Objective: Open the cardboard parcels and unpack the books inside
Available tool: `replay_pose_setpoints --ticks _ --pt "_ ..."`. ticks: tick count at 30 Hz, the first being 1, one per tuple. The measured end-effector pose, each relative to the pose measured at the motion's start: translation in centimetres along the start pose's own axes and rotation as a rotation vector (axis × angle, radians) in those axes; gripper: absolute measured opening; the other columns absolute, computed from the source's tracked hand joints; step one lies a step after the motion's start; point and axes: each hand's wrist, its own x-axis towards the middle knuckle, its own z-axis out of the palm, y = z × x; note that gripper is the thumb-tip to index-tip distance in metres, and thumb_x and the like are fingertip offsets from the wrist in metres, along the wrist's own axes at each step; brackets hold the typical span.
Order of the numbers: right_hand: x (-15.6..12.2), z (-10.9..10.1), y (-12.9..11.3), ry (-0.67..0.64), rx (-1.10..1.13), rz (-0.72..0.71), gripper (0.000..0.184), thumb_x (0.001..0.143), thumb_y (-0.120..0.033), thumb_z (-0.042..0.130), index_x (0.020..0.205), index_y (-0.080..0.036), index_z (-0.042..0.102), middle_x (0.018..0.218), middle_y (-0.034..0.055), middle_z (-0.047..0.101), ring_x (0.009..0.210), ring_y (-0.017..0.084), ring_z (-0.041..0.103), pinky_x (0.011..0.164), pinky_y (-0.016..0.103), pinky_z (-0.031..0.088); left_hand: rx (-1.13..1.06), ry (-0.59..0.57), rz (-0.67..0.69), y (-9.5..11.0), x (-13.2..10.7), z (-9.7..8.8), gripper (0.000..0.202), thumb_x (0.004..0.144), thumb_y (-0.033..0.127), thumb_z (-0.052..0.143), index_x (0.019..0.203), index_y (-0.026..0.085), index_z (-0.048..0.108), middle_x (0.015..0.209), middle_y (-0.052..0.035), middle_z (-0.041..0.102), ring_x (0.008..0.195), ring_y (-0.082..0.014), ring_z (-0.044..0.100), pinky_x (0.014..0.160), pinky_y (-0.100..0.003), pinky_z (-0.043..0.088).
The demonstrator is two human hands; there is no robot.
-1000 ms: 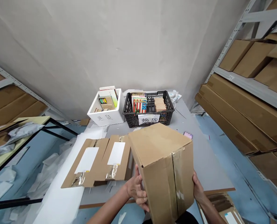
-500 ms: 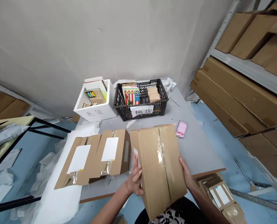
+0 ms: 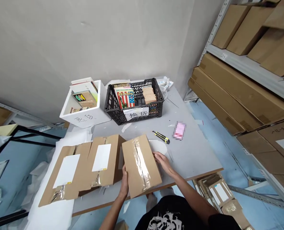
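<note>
A taped brown cardboard box (image 3: 132,169) is held at the table's front edge, tilted, between my two hands. My left hand (image 3: 124,183) presses against its left side, fingers partly hidden behind it. On the opposite side, my right hand (image 3: 163,162) grips the upper right edge with bent fingers. Just left of it stands another cardboard box (image 3: 111,175) with a white label, and beyond that one more labelled box (image 3: 84,166). A yellow and black utility knife (image 3: 161,137) lies on the table behind the held box.
A black plastic crate (image 3: 134,118) with books and a white foam box (image 3: 84,118) with books stand at the back of the table (image 3: 194,153). A blurred pink item (image 3: 179,130) lies to the right. Shelves with long cartons (image 3: 240,99) rise at right; flattened cardboard (image 3: 222,195) leans below.
The held box has moved away from my body toward the table and turned, its far end now left of before. The utility knife, hidden earlier, is now visible. The view has shifted slightly right.
</note>
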Motion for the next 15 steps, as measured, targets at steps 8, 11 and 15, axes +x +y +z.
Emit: replay_pose_setpoints --ticks 8,11,15 --pt "9.7 -2.4 1.5 0.172 -0.645 0.142 0.048 0.084 -0.011 0.050 0.132 -0.010 0.046 0.136 0.0202 0.046 0.128 0.026 0.038 0.104 0.036 0.030 0.108 0.019 -0.036 1.8 0.2 0.4 0.080 0.080 0.065 0.047 0.145 0.025 0.023 0.153 -0.0085 0.028 0.142 -0.0264 0.021 0.116 -0.042 0.020" --pt "11.9 -2.2 1.7 0.135 -0.730 0.181 0.043 0.083 -0.005 0.046 0.126 -0.006 0.050 0.128 0.0234 0.051 0.123 0.026 0.043 0.100 0.034 0.033 0.082 0.034 -0.063 1.9 0.4 0.8 0.078 0.081 0.066 0.044 0.145 0.025 0.024 0.154 -0.0075 0.026 0.142 -0.0249 0.023 0.116 -0.040 0.020" --pt "13.1 -3.4 1.0 0.087 -0.792 0.248 0.033 0.082 -0.012 0.055 0.114 -0.006 0.055 0.118 0.0226 0.056 0.104 0.024 0.057 0.083 0.029 0.042 0.030 0.044 -0.096 2.6 0.6 2.4 0.079 0.081 0.067 0.044 0.144 0.022 0.027 0.154 -0.0089 0.026 0.143 -0.0246 0.018 0.117 -0.039 0.017"
